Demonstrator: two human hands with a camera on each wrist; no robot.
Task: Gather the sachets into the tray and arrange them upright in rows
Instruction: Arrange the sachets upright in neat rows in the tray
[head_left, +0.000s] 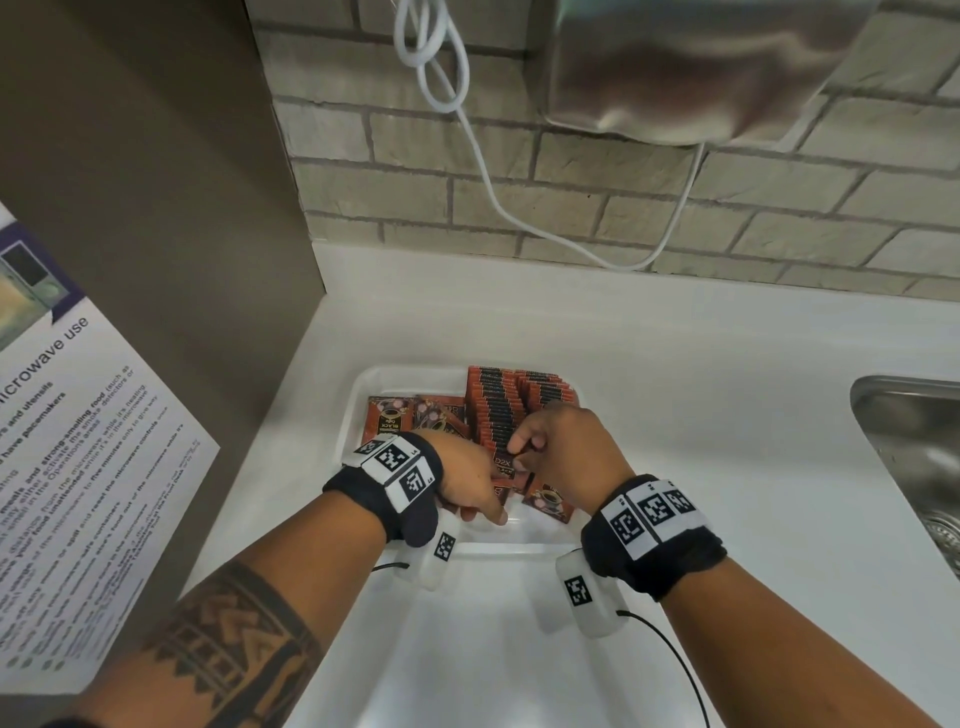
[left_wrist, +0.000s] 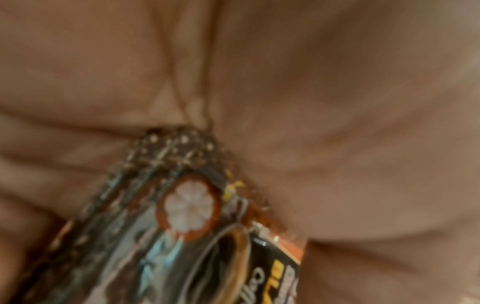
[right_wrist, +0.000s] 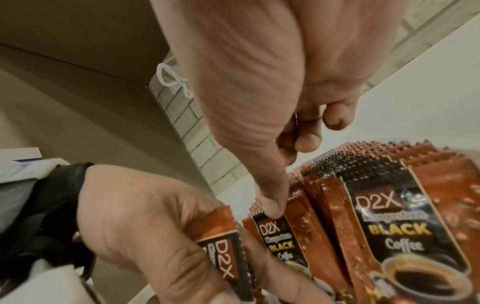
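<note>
A: Where do your hands sit?

B: Both are over the tray (head_left: 470, 550), which rests on the counter (head_left: 701, 441). Your left hand (head_left: 465, 480) is at the tray's 7 o'clock, fingers curled round a small bunch of sachets (right_wrist: 221, 246); the left wrist view shows several sachet edges pressed against your palm.

A: And the right?

B: Your right hand (head_left: 558, 444) is near the tray's centre. Its thumb (right_wrist: 270, 203) presses the top edge of one sachet (right_wrist: 279, 236) standing just beside the left hand's bunch. Whether the other fingers pinch that sachet from behind, I cannot tell; they look curled.

A: Where are the rest?

B: Upright rows (head_left: 511, 402) fill the tray from 12 to 2 o'clock, packed face to face. A few flat sachets (head_left: 410, 415) lie at 10 o'clock. One more (head_left: 550, 501) lies flat at about 5 o'clock, under your right wrist.

A: Anything around it?

B: A sink (head_left: 914, 457) at your 3 o'clock, a notice (head_left: 78, 467) at 9, a cable (head_left: 488, 171) on the brick wall at 12.
</note>
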